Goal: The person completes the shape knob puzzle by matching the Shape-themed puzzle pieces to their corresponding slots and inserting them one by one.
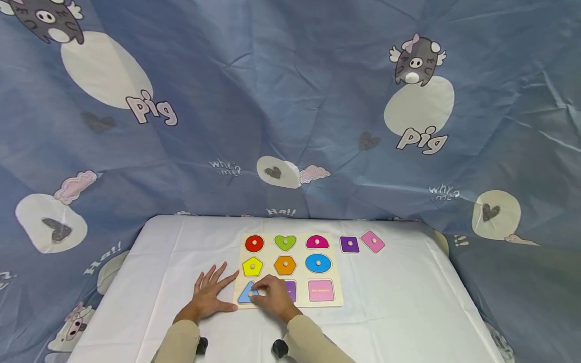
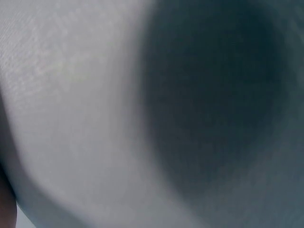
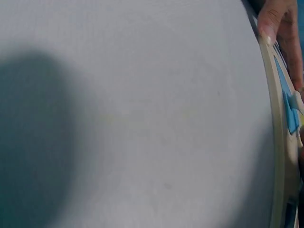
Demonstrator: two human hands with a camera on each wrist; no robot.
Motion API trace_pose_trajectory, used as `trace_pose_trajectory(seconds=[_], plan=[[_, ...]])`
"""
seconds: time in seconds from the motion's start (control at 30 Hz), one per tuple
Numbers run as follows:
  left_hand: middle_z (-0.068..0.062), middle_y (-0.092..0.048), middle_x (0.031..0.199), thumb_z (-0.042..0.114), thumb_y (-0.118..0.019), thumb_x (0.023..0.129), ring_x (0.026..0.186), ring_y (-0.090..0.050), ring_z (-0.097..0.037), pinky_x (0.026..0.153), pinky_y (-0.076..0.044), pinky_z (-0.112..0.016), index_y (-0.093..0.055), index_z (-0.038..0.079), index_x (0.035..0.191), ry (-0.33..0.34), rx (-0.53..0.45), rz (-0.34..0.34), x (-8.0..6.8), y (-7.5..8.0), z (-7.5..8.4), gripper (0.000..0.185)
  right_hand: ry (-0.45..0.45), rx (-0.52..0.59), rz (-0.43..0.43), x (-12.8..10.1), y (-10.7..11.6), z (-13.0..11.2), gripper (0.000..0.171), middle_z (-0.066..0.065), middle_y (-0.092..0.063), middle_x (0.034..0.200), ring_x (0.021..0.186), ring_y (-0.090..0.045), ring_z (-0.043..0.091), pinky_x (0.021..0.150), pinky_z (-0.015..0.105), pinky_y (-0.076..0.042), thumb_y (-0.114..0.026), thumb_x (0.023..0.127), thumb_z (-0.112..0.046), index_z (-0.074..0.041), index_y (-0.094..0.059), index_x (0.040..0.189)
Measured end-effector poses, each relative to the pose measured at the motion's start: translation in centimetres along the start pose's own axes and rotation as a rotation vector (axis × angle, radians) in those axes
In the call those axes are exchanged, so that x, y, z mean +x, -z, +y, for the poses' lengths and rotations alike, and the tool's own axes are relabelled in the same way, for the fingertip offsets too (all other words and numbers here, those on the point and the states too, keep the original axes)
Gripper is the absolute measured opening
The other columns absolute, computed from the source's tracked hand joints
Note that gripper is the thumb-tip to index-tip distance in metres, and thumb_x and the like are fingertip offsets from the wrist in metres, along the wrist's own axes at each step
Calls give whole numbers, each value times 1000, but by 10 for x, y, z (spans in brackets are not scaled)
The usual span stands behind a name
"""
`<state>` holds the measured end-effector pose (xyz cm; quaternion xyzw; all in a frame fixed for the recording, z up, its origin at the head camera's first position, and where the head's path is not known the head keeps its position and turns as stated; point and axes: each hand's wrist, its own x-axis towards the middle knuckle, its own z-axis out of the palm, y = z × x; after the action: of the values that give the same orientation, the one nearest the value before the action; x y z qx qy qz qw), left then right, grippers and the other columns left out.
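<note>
In the head view a wooden shape puzzle board (image 1: 338,298) lies on the white-covered table. My left hand (image 1: 208,298), fingers spread, touches the board's left edge; the right wrist view shows this left hand (image 3: 281,28) at the board's end. By its knob, my right hand (image 1: 277,298) pinches a blue triangle piece (image 1: 244,296), which sits at the triangle spot in the front left corner. That hand partly covers the purple square recess (image 1: 292,292). Right of it is the pink rectangle recess (image 1: 321,296). The left wrist view shows only blurred cloth and shadow.
Other knobbed pieces sit in the board, among them a red circle (image 1: 249,244), an orange hexagon (image 1: 280,269) and a blue oval (image 1: 313,267). A purple square (image 1: 346,248) and a pink rectangle (image 1: 369,237) lie off its right side. A patterned blue cloth (image 1: 290,101) hangs behind.
</note>
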<state>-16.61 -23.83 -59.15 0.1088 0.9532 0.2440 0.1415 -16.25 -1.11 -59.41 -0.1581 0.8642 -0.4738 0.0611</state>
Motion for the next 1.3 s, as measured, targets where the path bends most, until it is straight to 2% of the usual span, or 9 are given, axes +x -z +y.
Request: trace_pose_trajectory(seconds=[0.13,0.3,0.6,0.97,1.3], plan=[[-18,-16,159,56,-80,62,144,-3,-43,112,7,-62,-45,20,145,17,-11,1,-1,0,0,97,6,56,12,-3,7,3,16,-7,-65,91,84,-56,4,82,21,-51,-77,81,-11,-9,-74,97],[-17,-16,159,52,-82,61,144,-2,-42,112,8,-61,-45,20,145,31,-9,11,-1,-1,1,96,-52,93,56,-5,23,7,17,-3,-65,91,79,-55,8,75,19,-51,-76,82,-10,-9,-73,99],[-17,-18,159,49,-84,60,144,-4,-42,113,7,-61,-46,19,144,26,-24,16,2,-2,8,97,-91,97,192,-9,70,29,18,2,-65,89,80,-58,13,73,21,-53,-75,83,-10,-4,-71,100],[-17,-18,159,50,-83,59,144,-3,-42,113,7,-61,-47,19,143,22,-28,26,0,-1,5,97,-111,129,425,-11,119,61,23,11,-65,85,78,-57,18,68,20,-51,-77,80,-5,3,-70,101],[-17,-18,158,52,-84,59,144,-3,-42,113,7,-61,-46,20,144,34,-20,20,1,-2,3,98,-271,127,600,-6,163,96,25,10,-62,81,74,-50,15,60,18,-43,-75,80,-2,4,-70,104]])
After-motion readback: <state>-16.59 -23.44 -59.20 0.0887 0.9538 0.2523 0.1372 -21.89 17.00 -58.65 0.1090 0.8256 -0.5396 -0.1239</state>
